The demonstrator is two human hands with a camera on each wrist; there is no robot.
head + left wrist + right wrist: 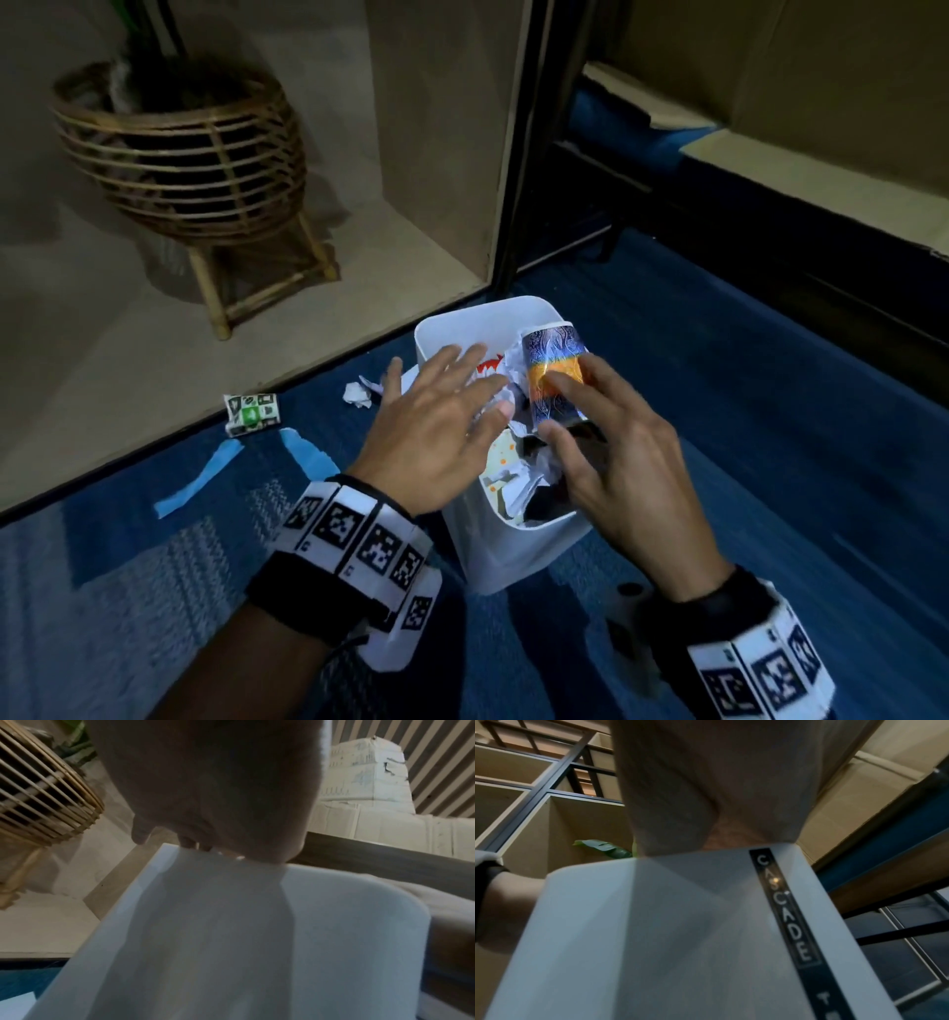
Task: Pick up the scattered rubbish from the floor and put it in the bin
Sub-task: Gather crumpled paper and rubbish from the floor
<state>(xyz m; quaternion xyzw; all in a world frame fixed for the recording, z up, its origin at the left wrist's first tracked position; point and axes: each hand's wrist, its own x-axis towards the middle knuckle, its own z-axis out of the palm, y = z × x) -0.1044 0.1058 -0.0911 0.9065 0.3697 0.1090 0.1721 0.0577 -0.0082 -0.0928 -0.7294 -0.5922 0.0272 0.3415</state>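
Low in the head view, your right hand [613, 447] lies over the near side of the white bin [518, 545], its fingers [565, 383] spread, nearly straight, resting on the patterned can [557, 372] that stands proud of the heaped paper; whether they grip it, I cannot tell. Your left hand [436, 421] is flat and open on the crumpled paper, holding nothing. You look to be packing the load down. Next, reach up and left for the crumpled paper ball [358, 393], then the green-and-white packet [252, 413] farther left. Both wrist views show only bin wall and palm, fingertips hidden.
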